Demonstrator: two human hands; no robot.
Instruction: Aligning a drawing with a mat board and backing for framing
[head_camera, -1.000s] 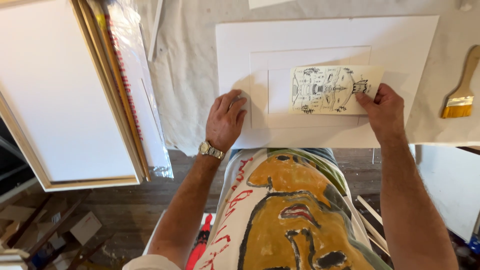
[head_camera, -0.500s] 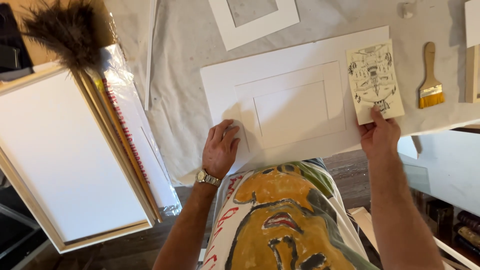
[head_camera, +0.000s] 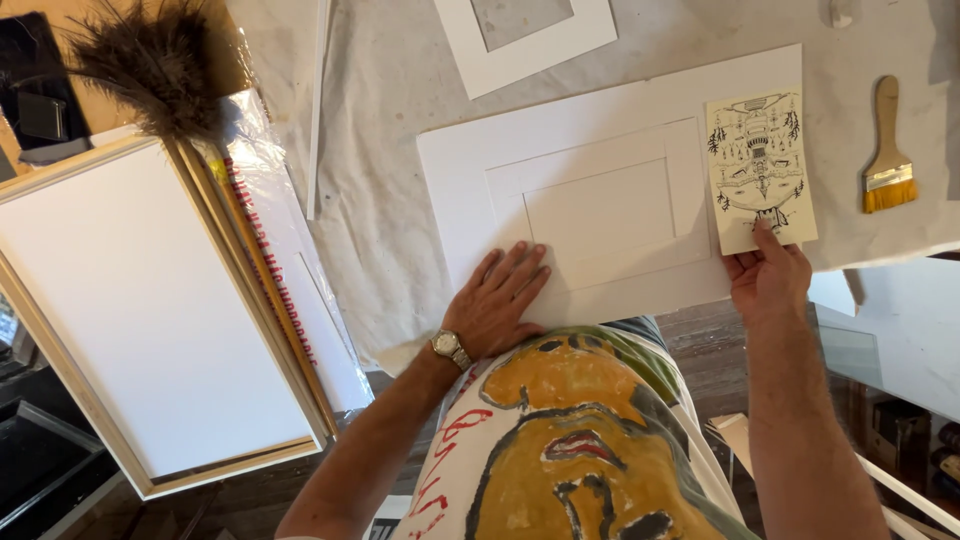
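Drawing card (head_camera: 760, 170) stays pinched in right hand (head_camera: 768, 285); left hand (head_camera: 497, 300) now flat on mat board (head_camera: 470, 190)

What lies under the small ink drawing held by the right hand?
The drawing overlaps the white mat board's right edge and grey cloth. The right hand holds its bottom edge. Anything directly beneath is covered.

Shirt (head_camera: 570, 440): white, with a big painted face in yellow, green and black, plus red letters.
Watch (head_camera: 450, 348): shiny metal, on the left wrist.
Arms: bare, no sleeves showing.
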